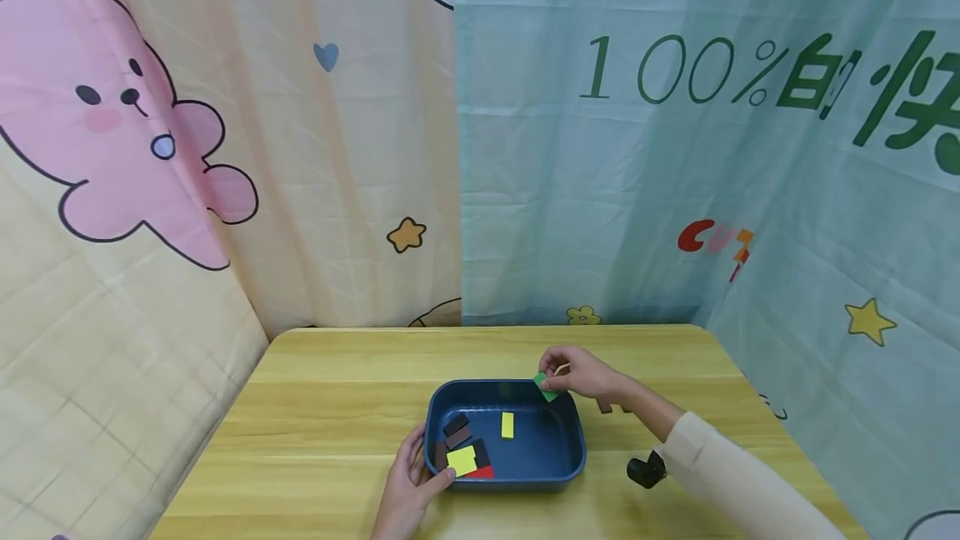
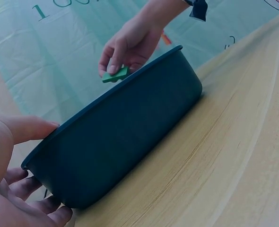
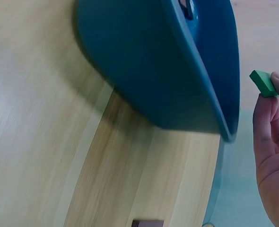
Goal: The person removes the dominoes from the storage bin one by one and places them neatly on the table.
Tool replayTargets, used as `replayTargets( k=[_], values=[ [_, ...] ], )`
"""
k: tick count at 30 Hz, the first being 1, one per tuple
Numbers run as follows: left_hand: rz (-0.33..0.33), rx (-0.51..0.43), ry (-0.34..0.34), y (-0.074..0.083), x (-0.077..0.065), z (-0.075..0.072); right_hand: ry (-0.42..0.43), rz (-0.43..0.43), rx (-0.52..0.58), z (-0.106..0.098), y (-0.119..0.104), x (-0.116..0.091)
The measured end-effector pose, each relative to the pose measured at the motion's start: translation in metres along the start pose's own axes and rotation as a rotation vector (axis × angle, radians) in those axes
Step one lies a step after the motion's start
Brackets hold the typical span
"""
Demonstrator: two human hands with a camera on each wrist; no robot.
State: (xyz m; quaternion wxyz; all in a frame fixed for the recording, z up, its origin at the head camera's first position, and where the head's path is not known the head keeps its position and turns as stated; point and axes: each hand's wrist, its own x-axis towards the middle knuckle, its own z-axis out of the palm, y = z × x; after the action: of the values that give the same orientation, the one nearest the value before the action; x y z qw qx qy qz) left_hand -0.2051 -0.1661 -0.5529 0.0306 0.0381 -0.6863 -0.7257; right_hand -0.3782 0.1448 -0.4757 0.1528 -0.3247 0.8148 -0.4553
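Note:
A dark blue tub (image 1: 536, 448) stands on the table. My left hand (image 1: 408, 473) grips its near left corner, thumb (image 2: 35, 128) at the rim and fingers (image 2: 45, 204) against the outer wall. Over the far right corner of the tub, my right hand (image 1: 583, 372) pinches a small green block (image 3: 262, 83) between thumb and fingertips. Inside the tub lie a lone yellow block (image 1: 507, 425) and, at the left, a cluster of a larger yellow piece (image 1: 461, 461), a red piece (image 1: 482, 472) and several black and brown ones.
Brown pieces (image 1: 604, 407) lie on the wooden table (image 1: 315, 423) right of the tub, partly hidden under my right forearm. A black object (image 1: 647, 470) shows beside my right sleeve. Printed curtains (image 1: 570, 190) hang behind the table's far edge.

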Motion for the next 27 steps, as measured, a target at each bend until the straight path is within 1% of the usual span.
replayTargets(
  k=[6,13,22,27],
  values=[
    [0.015,-0.019,-0.014,-0.001,0.0,0.001,0.042,0.041,0.045,-0.013,0.007,-0.011],
    [0.0,-0.018,-0.001,0.0,-0.001,0.001,0.085,0.065,0.117,-0.03,0.021,-0.024],
    [0.017,-0.024,-0.01,0.001,0.0,0.0,0.142,0.121,0.127,-0.047,0.038,-0.041],
    [0.013,-0.021,-0.007,0.0,0.001,0.001,0.169,0.148,0.128,-0.054,0.048,-0.049]
  ],
)
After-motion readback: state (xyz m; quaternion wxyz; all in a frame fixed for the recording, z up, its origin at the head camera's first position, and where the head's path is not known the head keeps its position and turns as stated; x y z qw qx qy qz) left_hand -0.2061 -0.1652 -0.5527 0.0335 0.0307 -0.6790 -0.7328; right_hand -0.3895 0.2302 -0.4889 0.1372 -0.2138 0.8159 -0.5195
